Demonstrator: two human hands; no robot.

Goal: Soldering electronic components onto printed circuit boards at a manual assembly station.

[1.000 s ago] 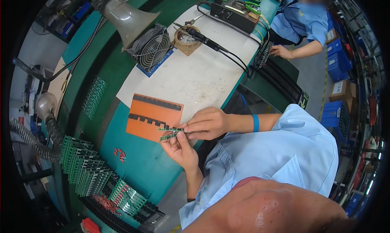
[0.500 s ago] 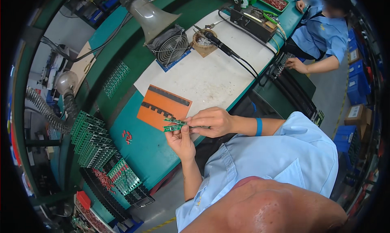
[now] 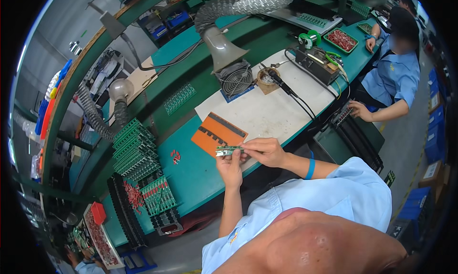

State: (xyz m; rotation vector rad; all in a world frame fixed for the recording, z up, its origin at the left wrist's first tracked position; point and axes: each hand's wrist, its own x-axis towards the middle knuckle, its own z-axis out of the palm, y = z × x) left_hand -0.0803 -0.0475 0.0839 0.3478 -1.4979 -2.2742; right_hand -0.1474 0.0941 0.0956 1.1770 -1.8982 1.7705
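Observation:
Small green circuit boards [image 3: 223, 151] are held between my two hands over the table's front edge. My left hand [image 3: 231, 171] pinches them from below, its thumb upright against them. My right hand [image 3: 267, 152], with a blue band on its wrist, closes its fingertips on their right end. The boards lie close together, so I cannot tell how many there are. Just beyond my hands lies an orange board [image 3: 206, 141] with dark slotted strips, on the edge of a white sheet [image 3: 272, 112].
Left are stacked green circuit boards [image 3: 136, 152], loose red parts [image 3: 176, 156] and a black rack [image 3: 125, 212]. Beyond the sheet stand a fan [image 3: 237, 81], a soldering iron [image 3: 284, 85] and a fume funnel [image 3: 222, 49]. A co-worker [image 3: 393, 78] sits at right.
My view has shifted, so the bench appears farther right and lower. The boards, fanned apart before, now lie closer together. Both hands keep hold of them.

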